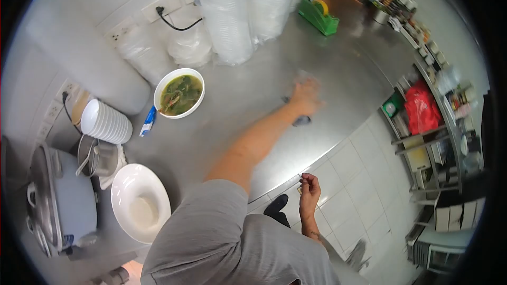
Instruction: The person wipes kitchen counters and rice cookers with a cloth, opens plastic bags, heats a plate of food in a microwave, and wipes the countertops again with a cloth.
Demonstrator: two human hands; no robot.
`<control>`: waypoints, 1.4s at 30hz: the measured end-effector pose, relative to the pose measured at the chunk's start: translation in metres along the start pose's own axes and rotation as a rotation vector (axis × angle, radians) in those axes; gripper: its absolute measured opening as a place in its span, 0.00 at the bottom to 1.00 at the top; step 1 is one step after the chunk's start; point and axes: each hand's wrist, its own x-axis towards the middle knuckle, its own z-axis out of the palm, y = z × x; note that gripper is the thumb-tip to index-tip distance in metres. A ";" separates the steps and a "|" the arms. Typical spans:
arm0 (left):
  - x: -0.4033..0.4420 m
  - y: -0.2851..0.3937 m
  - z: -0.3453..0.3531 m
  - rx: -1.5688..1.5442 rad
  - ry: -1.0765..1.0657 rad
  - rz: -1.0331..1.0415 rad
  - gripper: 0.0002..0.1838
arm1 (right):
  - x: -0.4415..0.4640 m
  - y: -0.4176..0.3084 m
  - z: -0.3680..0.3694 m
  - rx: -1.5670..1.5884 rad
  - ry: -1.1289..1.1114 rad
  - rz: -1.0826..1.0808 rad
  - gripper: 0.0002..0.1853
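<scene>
My left hand (306,96) reaches far out over the steel counter (227,100), smeared by motion. Dark bluish-grey patches (302,121) show beside and under it; whether they are a cloth or shadow I cannot tell. Close to the counter's edge, my right hand (310,187) hangs over the floor with its fingers curled in. Anything inside those fingers is too small or hidden to make out. A white bowl (157,100) of soup with green leaves (182,94) stands on the counter, well away from both hands. Beside it lies a blue and white packet (148,121).
Stacked white bowls (108,121), a metal pot (103,161), a large oval white bowl (138,179) and a lidded cooker (74,190) line the near left. Bagged plastic containers (227,24) stand by the wall. A green tape dispenser (318,17) sits farther along; shelving (428,140) is right.
</scene>
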 end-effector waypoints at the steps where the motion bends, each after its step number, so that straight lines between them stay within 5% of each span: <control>1: -0.005 0.022 -0.004 -0.090 -0.023 0.077 0.37 | 0.013 -0.001 -0.001 0.019 -0.026 0.009 0.05; 4: -0.050 0.065 0.002 -0.181 0.000 0.275 0.34 | 0.051 0.010 -0.017 0.052 -0.090 -0.014 0.04; 7: -0.134 0.070 -0.019 -0.187 -0.047 0.244 0.33 | 0.086 0.030 -0.047 0.069 -0.083 -0.022 0.05; 10: -0.226 0.052 -0.056 -0.370 -0.125 -0.245 0.37 | 0.109 0.075 -0.100 -0.008 -0.043 0.107 0.04; 13: -0.328 -0.011 -0.046 -0.017 0.064 -0.743 0.33 | 0.102 0.109 -0.152 0.069 0.108 0.303 0.04; 16: -0.360 -0.060 -0.071 0.076 0.205 -1.029 0.32 | 0.088 0.133 -0.192 0.027 0.207 0.363 0.04; 25: -0.062 -0.087 -0.013 0.110 0.189 -0.522 0.38 | 0.059 0.130 -0.199 0.010 0.208 0.374 0.07; 30: 0.082 0.048 0.006 0.011 0.031 -0.172 0.40 | 0.038 0.130 -0.191 -0.015 0.105 0.336 0.08; 36: 0.030 0.137 0.015 -0.152 -0.056 0.234 0.35 | 0.025 0.147 -0.228 -0.488 -0.023 0.553 0.12; 39: -0.034 0.108 -0.002 -0.133 -0.067 0.115 0.32 | 0.007 0.230 -0.281 -0.501 0.012 0.467 0.18; 42: -0.077 0.050 -0.024 -0.120 -0.005 -0.092 0.31 | -0.015 0.257 -0.332 -0.428 0.144 0.717 0.18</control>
